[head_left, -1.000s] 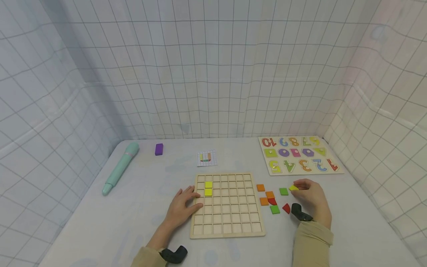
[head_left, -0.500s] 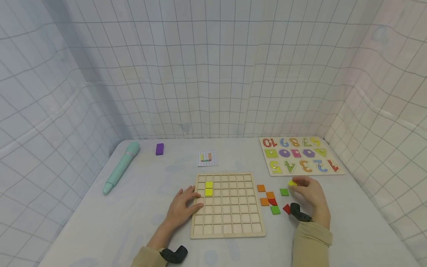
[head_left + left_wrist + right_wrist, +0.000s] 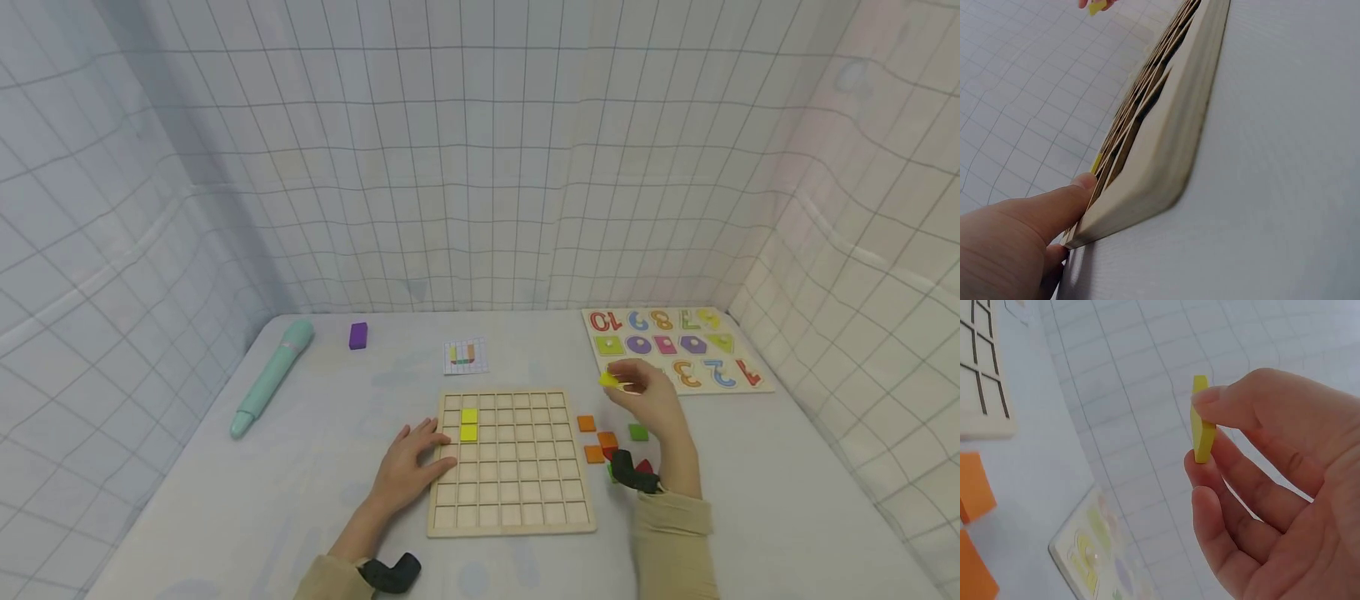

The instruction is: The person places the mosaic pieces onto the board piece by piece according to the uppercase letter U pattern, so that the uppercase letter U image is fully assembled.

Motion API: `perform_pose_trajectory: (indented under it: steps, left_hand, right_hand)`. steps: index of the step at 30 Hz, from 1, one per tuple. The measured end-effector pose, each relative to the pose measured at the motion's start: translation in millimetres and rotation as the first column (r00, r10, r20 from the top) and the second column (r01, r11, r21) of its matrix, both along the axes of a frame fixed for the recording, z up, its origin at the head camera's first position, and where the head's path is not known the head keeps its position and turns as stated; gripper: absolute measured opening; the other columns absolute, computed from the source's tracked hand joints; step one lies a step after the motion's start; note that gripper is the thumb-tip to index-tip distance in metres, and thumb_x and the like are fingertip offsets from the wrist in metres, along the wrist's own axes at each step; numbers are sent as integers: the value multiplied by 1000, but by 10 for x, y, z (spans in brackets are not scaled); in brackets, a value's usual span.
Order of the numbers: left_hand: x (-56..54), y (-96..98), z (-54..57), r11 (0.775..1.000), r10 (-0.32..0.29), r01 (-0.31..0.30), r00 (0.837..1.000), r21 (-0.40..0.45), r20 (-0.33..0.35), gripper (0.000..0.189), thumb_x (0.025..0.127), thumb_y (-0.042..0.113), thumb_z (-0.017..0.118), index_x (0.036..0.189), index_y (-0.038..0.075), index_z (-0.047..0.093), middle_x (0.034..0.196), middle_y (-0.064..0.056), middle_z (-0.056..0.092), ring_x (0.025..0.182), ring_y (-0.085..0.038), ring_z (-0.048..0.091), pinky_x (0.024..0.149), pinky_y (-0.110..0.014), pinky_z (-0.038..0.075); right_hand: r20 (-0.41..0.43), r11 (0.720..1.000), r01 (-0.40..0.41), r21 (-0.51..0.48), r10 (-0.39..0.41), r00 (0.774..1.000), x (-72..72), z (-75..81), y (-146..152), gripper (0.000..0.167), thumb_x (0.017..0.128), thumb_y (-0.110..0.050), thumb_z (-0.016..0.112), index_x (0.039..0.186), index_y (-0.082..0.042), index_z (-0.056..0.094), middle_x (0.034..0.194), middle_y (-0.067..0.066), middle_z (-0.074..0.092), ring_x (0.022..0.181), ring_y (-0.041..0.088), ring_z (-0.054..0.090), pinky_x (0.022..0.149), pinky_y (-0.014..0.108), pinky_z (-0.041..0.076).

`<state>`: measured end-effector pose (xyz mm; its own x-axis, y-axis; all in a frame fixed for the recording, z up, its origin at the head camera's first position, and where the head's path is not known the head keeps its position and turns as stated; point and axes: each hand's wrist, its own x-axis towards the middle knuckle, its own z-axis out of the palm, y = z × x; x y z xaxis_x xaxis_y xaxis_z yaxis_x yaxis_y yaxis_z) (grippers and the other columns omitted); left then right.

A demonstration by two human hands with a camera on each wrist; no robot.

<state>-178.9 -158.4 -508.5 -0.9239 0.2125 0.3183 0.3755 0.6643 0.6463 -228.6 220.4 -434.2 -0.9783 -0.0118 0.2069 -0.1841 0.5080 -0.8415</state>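
My right hand (image 3: 648,396) pinches a yellow square tile (image 3: 609,380) between thumb and fingers, raised right of the wooden grid board (image 3: 510,529). Up close in the right wrist view, the tile (image 3: 1199,440) stands edge-on between the thumb and a fingertip. My left hand (image 3: 408,471) rests on the board's left edge, thumb and forefinger reaching over the rim; its thumb also shows on the board in the left wrist view. Two yellow tiles (image 3: 468,425) sit in the board's upper left cells, one above the other.
Several orange tiles (image 3: 587,423), green tiles (image 3: 638,432) and red pieces lie right of the board, partly hidden by the right wrist. Behind are a pattern card (image 3: 466,357), a number puzzle (image 3: 720,346), a purple block (image 3: 358,336) and a mint-green wand-like object (image 3: 272,379).
My right hand has lifted the yellow tile off the table area by the green tile and carried it left and away from me. My left hand has stayed put on the board.
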Motion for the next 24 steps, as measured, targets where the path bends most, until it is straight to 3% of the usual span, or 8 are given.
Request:
perform_pose_trajectory:
  steps: [6,12,24]
  left_hand:
    - [3,-1,2,1000,-6,7,1000,9,-9,33,79,32,74,103,10,68,131,-19,53,129,-32,42,112,-48,20]
    - [0,-5,12,1000,-18,18,1000,14,-23,33,79,31,75,103,10,68,131,-19,53,128,-33,42,112,-49,20]
    - [-16,-6,0,1000,-15,15,1000,6,-14,32,80,31,74,103,10,68,131,-19,53,129,-32,42,112,-49,19]
  right_hand:
    - [-49,993,-109,-54,106,993,-24,114,-337,35,82,-16,74,113,-4,62,111,12,64,101,25,60,90,38,50]
    - [-60,966,-242,-89,238,970,-33,142,-667,36,81,-16,75,113,-5,61,110,10,64,99,24,60,89,37,50]
    - [-37,917,-394,52,396,917,6,33,-1335,31,79,-15,76,107,-8,63,101,-1,65,92,16,60,83,32,52]
